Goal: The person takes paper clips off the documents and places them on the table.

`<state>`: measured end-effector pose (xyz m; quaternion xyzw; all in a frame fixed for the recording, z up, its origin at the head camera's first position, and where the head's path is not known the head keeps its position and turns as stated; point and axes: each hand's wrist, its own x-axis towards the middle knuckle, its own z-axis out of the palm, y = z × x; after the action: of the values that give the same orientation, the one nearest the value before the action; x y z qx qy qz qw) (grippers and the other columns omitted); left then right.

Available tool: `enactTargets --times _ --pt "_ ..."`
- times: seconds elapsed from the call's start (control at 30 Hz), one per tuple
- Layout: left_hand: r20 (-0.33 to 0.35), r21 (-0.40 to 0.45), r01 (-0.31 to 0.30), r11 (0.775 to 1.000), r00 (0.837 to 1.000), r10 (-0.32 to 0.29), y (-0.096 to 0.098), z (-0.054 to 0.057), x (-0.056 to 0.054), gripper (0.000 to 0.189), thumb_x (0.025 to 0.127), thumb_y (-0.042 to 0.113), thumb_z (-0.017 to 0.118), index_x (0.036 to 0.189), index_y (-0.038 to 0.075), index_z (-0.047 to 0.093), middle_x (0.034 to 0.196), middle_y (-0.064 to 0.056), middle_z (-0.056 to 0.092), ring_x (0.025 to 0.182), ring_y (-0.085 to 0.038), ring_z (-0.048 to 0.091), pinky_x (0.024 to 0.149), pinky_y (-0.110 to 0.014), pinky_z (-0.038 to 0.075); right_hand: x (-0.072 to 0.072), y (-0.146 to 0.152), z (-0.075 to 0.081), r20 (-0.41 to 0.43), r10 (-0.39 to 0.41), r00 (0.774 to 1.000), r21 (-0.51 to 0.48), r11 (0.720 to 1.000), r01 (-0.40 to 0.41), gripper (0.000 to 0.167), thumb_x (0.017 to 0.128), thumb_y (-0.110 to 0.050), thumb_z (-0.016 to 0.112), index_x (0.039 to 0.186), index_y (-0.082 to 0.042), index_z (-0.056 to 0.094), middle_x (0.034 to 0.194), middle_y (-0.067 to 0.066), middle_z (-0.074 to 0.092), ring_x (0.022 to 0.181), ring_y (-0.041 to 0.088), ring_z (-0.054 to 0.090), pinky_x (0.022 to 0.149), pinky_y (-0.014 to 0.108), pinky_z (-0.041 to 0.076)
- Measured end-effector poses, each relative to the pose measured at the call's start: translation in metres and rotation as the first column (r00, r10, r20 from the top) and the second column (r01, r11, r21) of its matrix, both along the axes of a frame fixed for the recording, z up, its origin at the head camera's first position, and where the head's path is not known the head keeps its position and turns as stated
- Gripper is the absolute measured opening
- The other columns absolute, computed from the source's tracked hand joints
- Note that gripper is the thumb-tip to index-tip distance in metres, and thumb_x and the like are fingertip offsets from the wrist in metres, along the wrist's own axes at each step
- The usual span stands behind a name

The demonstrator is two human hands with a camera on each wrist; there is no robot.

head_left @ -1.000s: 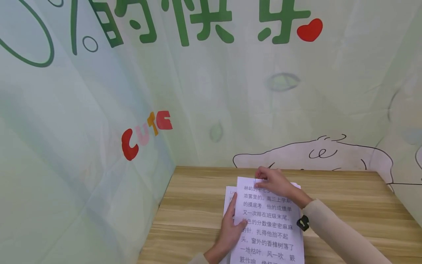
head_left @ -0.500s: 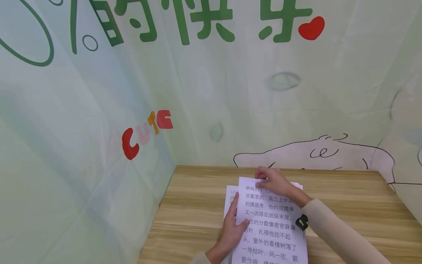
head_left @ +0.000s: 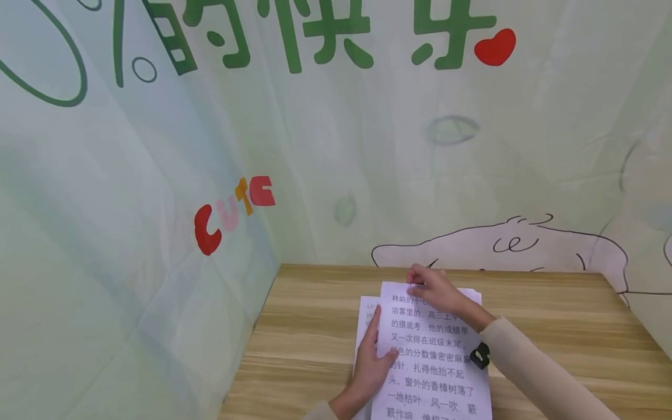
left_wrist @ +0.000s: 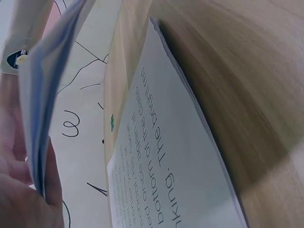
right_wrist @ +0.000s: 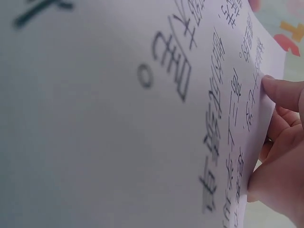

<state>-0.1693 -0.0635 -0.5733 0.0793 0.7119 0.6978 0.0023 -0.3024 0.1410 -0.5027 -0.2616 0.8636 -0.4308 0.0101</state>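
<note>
A sheaf of white paper sheets (head_left: 430, 361) printed with large Chinese characters is held raised off the table. My left hand (head_left: 370, 367) grips its left edge, thumb on the front and fingers behind. At the top edge, my right hand (head_left: 436, 290) pinches the sheaf between thumb and fingers. A thin line shows at those fingertips, too small to name. In the left wrist view the sheaf (left_wrist: 42, 90) appears edge-on as several layers. Beneath and to the left, a stack of English-printed paper (left_wrist: 161, 142) lies on the table, partly hidden by the sheaf in the head view.
The wood-grain table (head_left: 299, 326) extends on both sides of the papers. Close to its far edge lies a small green item (left_wrist: 112, 122), kind unclear. Printed cloth (head_left: 315, 146) hangs behind and at the left. A black device (head_left: 480, 355) is worn at the right wrist.
The sheaf has shifted slightly to the right, with the left hand moving along with it. The right hand stays at the top edge almost unmoved.
</note>
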Motion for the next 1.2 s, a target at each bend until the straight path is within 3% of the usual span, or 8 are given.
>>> enactTargets --times 0.1,0.23,0.47,0.6,0.9,1.07,1.2 --pt "0.007 0.002 0.004 1.000 1.000 -0.004 -0.0010 0.0015 -0.0011 0.102 0.087 -0.014 0.063 0.171 0.027 0.021 0.152 -0.017 0.055 0.105 -0.021 0.073 0.083 -0.030 0.065 0.0012 -0.0002 -0.0002 0.023 -0.009 1.000 -0.012 1.000 0.009 0.017 0.097 0.002 0.068 0.106 -0.013 0.063 0.101 0.002 0.074 0.091 0.016 0.069 0.082 0.026 0.058" --pt "0.020 -0.004 0.003 1.000 1.000 -0.003 -0.0009 0.0022 -0.0022 0.102 0.088 -0.014 0.063 0.171 0.028 0.020 0.158 -0.015 0.050 0.106 -0.019 0.072 0.084 -0.029 0.064 0.0016 -0.0001 -0.0004 0.032 -0.003 0.999 -0.029 1.000 0.004 0.016 0.099 0.000 0.067 0.108 -0.012 0.062 0.105 0.003 0.073 0.094 0.016 0.068 0.085 0.028 0.058" --pt "-0.029 -0.062 0.015 0.998 0.999 -0.016 -0.0002 0.0008 -0.0067 0.101 0.090 -0.013 0.063 0.171 0.028 0.018 0.173 -0.007 0.032 0.137 -0.025 0.058 0.107 -0.026 0.054 0.0008 0.0015 -0.0029 0.065 -0.007 0.998 -0.050 0.999 0.011 0.016 0.102 -0.001 0.064 0.113 -0.011 0.060 0.115 0.008 0.072 0.102 0.022 0.069 0.092 0.039 0.056" --pt "-0.035 -0.079 0.015 0.997 0.999 -0.018 -0.0006 0.0018 -0.0084 0.101 0.091 -0.011 0.064 0.171 0.029 0.017 0.175 -0.002 0.027 0.146 -0.026 0.049 0.116 -0.025 0.046 0.0018 0.0010 -0.0019 0.077 -0.019 0.997 -0.060 0.998 0.023 0.014 0.103 -0.003 0.062 0.115 -0.011 0.058 0.118 0.010 0.072 0.103 0.023 0.069 0.092 0.040 0.056" --pt "-0.062 -0.073 0.020 0.997 0.998 -0.025 -0.0018 0.0051 -0.0072 0.099 0.091 -0.011 0.063 0.171 0.025 0.018 0.173 -0.008 0.032 0.140 -0.029 0.055 0.110 -0.028 0.052 0.0020 -0.0017 0.0000 0.103 -0.019 0.995 -0.091 0.995 0.029 0.014 0.106 -0.004 0.059 0.119 -0.007 0.054 0.104 0.009 0.068 0.089 0.022 0.064 0.078 0.026 0.054" --pt "-0.018 -0.100 0.009 0.995 1.000 -0.011 -0.0004 0.0055 -0.0061 0.101 0.091 -0.009 0.064 0.171 0.030 0.017 0.176 -0.001 0.026 0.156 -0.027 0.037 0.125 -0.038 0.037 -0.0010 0.0001 -0.0020 0.087 -0.016 0.996 -0.120 0.992 0.027 0.016 0.105 -0.001 0.057 0.118 -0.010 0.054 0.102 0.008 0.065 0.091 0.021 0.061 0.080 0.024 0.053" --pt "-0.002 -0.110 0.008 0.994 1.000 -0.009 0.0008 0.0046 -0.0048 0.100 0.091 -0.008 0.064 0.171 0.029 0.017 0.177 -0.001 0.019 0.161 -0.029 0.026 0.128 -0.047 0.028 -0.0021 0.0015 -0.0027 0.079 -0.022 0.997 -0.127 0.991 0.032 0.019 0.103 0.002 0.058 0.118 -0.009 0.055 0.102 0.008 0.064 0.093 0.022 0.059 0.080 0.024 0.052"
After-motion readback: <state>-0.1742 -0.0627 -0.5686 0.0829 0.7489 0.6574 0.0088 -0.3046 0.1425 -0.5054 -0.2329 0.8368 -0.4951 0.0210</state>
